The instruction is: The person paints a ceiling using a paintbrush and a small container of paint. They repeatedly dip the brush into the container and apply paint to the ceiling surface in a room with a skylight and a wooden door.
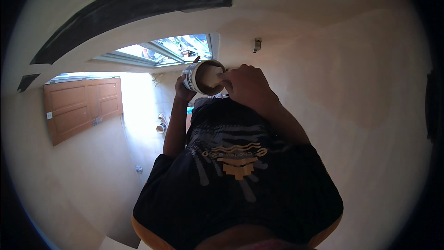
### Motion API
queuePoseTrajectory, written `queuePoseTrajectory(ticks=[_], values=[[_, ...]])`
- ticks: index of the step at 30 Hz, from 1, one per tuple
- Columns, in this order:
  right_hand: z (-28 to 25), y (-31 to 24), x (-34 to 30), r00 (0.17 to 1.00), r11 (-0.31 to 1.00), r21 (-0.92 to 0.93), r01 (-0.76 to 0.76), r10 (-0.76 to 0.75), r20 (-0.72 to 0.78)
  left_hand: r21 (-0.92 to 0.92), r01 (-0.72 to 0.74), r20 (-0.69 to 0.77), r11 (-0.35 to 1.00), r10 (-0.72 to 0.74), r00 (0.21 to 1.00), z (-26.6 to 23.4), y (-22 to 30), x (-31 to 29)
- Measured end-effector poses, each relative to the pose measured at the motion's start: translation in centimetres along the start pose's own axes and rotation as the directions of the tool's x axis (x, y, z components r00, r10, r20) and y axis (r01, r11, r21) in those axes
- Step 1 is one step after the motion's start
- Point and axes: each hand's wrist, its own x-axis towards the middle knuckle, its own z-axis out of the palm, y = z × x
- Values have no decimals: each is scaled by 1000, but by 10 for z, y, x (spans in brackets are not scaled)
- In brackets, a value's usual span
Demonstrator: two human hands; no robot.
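In left grip (186,90), tilted tub (190,78); pale tool (213,75) inside, in right grip (249,84).

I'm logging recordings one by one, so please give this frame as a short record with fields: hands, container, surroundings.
Left hand: fingers wrapped around a round tub, hand
Right hand: at the tub's mouth; grip partly hidden
Tub: light-coloured, printed side, open, tilted
Inside tub: pale patch; tool or contents, cannot tell
Clothing: black printed shirt
Opening: framed window beyond the hands
Left side: brown panelled door
Upper wall: long dark strip
Floor: small round container
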Motion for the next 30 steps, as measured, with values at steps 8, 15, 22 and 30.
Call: queuePoseTrajectory(ticks=[8, 15, 22, 30], values=[[-6, 14, 7, 983, 990, -27, -137, 140, 120, 402, -4, 159, 916, -65, 985, -12, -16, 14], [-18, 18, 4, 973, 970, 89, -224, 217, 79, 168, 143, 131, 975, -166, 977, -1, -28, 21], [-6, 18, -11, 964, 960, 108, -258, 263, -34, 171, 119, 205, 978, -154, 967, 3, -29, 29], [-4, 15, -28, 950, 960, 212, -182, 227, -212, 416, 111, 121, 903, -176, 977, -28, -32, 34]])
